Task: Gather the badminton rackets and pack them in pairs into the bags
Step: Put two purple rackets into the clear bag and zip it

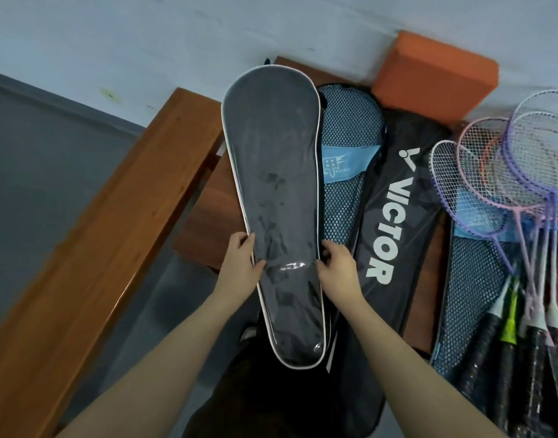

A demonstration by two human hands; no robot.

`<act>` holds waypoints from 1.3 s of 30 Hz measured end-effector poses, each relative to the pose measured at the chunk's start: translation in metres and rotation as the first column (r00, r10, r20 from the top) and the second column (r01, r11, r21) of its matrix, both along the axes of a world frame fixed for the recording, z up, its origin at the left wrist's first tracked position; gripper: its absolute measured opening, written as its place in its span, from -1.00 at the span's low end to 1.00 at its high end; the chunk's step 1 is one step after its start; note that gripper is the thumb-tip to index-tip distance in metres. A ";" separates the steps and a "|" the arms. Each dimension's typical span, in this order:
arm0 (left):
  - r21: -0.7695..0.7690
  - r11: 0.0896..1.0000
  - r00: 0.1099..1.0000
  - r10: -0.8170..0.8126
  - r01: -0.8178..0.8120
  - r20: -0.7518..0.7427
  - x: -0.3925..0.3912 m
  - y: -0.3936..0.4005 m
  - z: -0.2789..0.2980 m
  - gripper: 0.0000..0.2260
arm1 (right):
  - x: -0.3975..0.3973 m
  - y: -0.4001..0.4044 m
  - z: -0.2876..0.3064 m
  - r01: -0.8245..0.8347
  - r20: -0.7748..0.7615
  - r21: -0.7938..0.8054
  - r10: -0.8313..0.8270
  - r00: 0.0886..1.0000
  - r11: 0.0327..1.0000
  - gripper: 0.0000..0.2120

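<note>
**Both hands on the grey racket bag at the counter's left end**

From my head camera I see my two hands holding one racket bag over the wooden counter (205, 197). The grey racket bag (279, 191) has white piping round its edge and a glossy face; its wide end points toward the wall and its narrow end toward me. My left hand (239, 263) grips its left edge, thumb curled onto the face and fingers wrapped behind. My right hand (337, 267) pinches the right edge at about the same height, fingers curled onto the piping.

Just right of that bag, partly under it, lies a blue mesh racket bag (347, 172) with a pale blue label band. Next along lies a black Victor bag (394, 222), its white lettering running lengthwise and its lower end hanging past the counter's near edge. At the counter's right end a second blue mesh bag (473, 279) lies flat, and on it rests a loose heap of badminton rackets (518, 184) with purple, pink, white and red frames, heads toward the wall, overlapping one another, black-wrapped handles toward the near edge. I cannot count them surely.

An orange foam block (435, 71) sits at the far edge against the wall (176, 36). A wooden rail (97, 232) runs along the counter's left side.
</note>
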State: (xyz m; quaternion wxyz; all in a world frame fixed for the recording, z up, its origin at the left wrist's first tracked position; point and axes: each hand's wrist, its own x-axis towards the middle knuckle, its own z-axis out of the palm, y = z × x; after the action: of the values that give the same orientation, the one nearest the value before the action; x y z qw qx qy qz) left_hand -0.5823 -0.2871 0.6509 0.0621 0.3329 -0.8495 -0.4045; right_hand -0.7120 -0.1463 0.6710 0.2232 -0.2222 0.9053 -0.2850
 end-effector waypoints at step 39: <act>0.379 0.925 0.913 0.142 0.015 -0.383 -0.051 0.005 0.087 -0.54 | -0.017 0.005 0.037 0.196 0.195 -0.294 -0.142 0.971 0.936 -0.58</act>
State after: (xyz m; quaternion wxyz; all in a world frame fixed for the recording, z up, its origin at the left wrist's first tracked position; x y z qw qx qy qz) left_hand -0.6337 -0.2816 0.7381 0.1845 0.2758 -0.7142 -0.6162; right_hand -0.7292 -0.1416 0.7081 0.2365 -0.1504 0.8424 -0.4601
